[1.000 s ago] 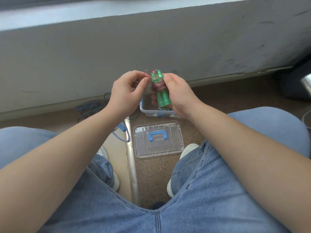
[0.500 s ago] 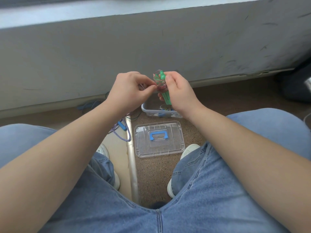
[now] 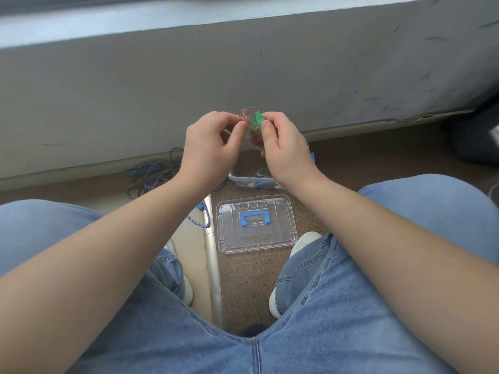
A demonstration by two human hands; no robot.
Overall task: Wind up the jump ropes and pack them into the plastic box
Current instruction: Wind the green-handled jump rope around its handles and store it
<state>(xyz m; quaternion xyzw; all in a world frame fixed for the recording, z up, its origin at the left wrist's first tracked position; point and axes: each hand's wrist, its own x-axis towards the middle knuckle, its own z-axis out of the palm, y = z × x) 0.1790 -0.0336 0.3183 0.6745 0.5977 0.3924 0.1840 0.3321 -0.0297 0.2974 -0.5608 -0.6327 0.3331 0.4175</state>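
Note:
A jump rope with green handles (image 3: 255,128), its clear reddish cord wound round them, is held up in front of the grey wall. My right hand (image 3: 283,149) grips the handles, thumb against the winding. My left hand (image 3: 213,149) pinches the cord at the bundle's top left. Below the hands, the clear plastic box (image 3: 244,180) stands on the floor, mostly hidden by my right wrist. Its clear lid (image 3: 256,224) with a blue handle lies flat nearer to me. A purple and white braided jump rope (image 3: 151,178) lies loose on the floor at the left.
My knees in blue jeans fill the lower view on both sides, white shoes beside the lid. A metal strip (image 3: 213,265) runs along the floor between my feet. A dark object (image 3: 478,136) sits at the far right by the wall.
The green handles have tilted and sunk into my right hand, so less of them shows. My left hand has moved up to pinch the cord at the top of the winding.

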